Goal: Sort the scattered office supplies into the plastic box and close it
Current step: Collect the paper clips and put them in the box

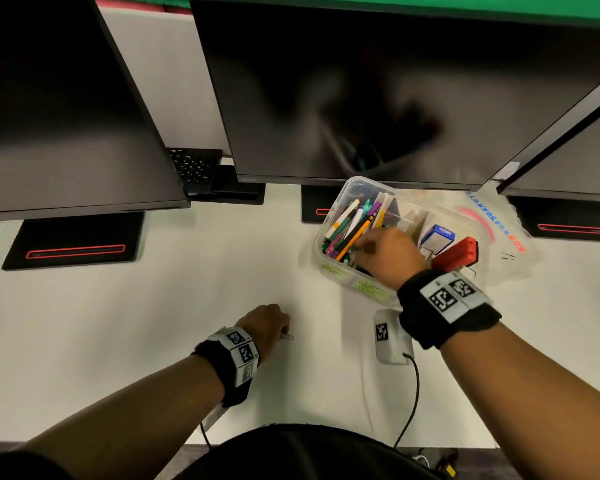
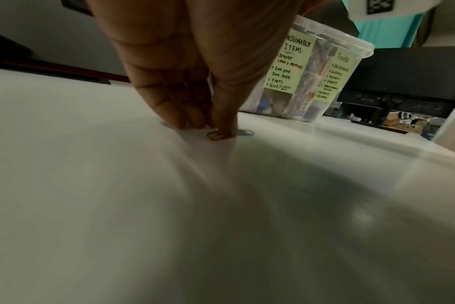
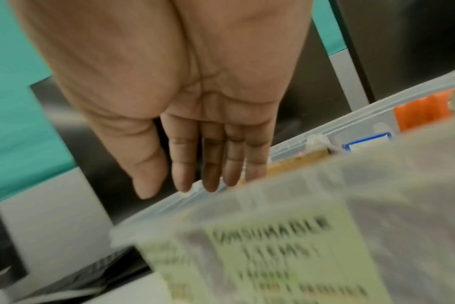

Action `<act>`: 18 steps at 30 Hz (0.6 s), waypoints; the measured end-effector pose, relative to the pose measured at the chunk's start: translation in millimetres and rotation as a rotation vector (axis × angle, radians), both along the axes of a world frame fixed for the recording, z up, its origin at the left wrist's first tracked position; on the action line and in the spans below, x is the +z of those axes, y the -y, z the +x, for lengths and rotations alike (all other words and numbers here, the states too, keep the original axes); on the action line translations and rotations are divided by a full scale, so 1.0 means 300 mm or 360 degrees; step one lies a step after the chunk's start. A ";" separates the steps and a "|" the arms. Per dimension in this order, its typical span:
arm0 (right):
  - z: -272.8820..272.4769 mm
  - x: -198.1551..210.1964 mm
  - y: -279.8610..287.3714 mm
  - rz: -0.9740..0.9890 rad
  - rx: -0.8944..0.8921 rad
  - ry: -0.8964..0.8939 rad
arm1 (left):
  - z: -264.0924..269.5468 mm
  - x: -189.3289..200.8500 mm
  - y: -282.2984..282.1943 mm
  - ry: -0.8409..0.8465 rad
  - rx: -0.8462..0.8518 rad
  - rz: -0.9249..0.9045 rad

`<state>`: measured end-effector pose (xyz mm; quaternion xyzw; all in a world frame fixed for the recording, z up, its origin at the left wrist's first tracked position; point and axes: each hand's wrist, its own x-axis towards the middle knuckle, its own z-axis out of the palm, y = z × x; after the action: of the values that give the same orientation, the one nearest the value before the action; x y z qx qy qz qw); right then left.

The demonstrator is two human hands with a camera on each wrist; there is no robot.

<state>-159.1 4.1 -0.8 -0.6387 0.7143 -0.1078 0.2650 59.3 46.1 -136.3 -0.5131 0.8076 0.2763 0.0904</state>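
The clear plastic box [image 1: 336, 268] stands open on the white desk at the right, under the middle monitor. It holds pens [image 1: 352, 223], a small blue and white carton [image 1: 437, 237] and a red tool [image 1: 459, 252]. Its clear lid [image 1: 499, 230] lies behind it to the right. My right hand [image 1: 364, 245] hovers over the box with straight fingers [image 3: 208, 164] and holds nothing. My left hand [image 1: 284, 332] is on the desk in front of me and pinches an orange paper clip [image 2: 216, 135] with thumb and fingertips. A blue paper clip [image 2: 246, 132] lies just beside it.
Three dark monitors [image 1: 378, 88] line the back, with black stands [image 1: 73, 242] on the desk. A keyboard [image 1: 194, 168] lies behind the left monitor. A white device [image 1: 390, 336] with a black cable sits near my right wrist. Yellow labels [image 2: 291, 65] cover the box's front.
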 end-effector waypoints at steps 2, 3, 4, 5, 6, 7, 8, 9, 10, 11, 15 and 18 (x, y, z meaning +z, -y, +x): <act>0.020 -0.031 -0.047 0.0006 0.0193 -0.0072 | 0.010 0.006 0.000 0.0019 -0.0027 -0.0001; 0.026 -0.049 -0.067 -0.0031 0.0267 -0.0092 | 0.014 0.007 0.000 0.0032 -0.0048 0.0003; 0.030 -0.065 -0.084 -0.0060 0.0303 -0.0107 | 0.014 0.009 0.001 0.0047 -0.0060 0.0011; 0.031 -0.078 -0.096 -0.0090 0.0311 -0.0109 | 0.014 0.010 0.001 0.0065 -0.0063 0.0017; 0.032 -0.091 -0.102 -0.0110 0.0300 -0.0117 | 0.013 0.012 0.000 0.0082 -0.0057 0.0024; 0.033 -0.099 -0.107 -0.0140 0.0292 -0.0126 | 0.010 0.014 -0.004 0.0101 -0.0047 0.0034; 0.036 -0.103 -0.109 -0.0160 0.0283 -0.0139 | 0.008 0.015 -0.008 0.0129 -0.0045 0.0043; 0.039 -0.107 -0.111 -0.0181 0.0289 -0.0140 | 0.008 0.016 -0.015 0.0154 -0.0045 0.0052; 0.041 -0.107 -0.112 -0.0186 0.0300 -0.0139 | 0.009 0.018 -0.020 0.0171 -0.0047 0.0064; 0.043 -0.108 -0.114 -0.0192 0.0315 -0.0131 | 0.012 0.022 -0.021 0.0174 -0.0049 0.0078; 0.059 -0.116 -0.129 -0.0195 0.0413 -0.0067 | 0.065 0.082 -0.002 0.0033 0.0104 0.0042; 0.086 -0.129 -0.138 -0.0213 0.0507 -0.0033 | 0.130 0.183 0.063 -0.0133 0.0455 -0.0132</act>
<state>-133.4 45.4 -39.5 -0.7610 0.5980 -0.1053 0.2282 98.3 27.2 -81.5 -0.6141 0.7402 0.2738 -0.0050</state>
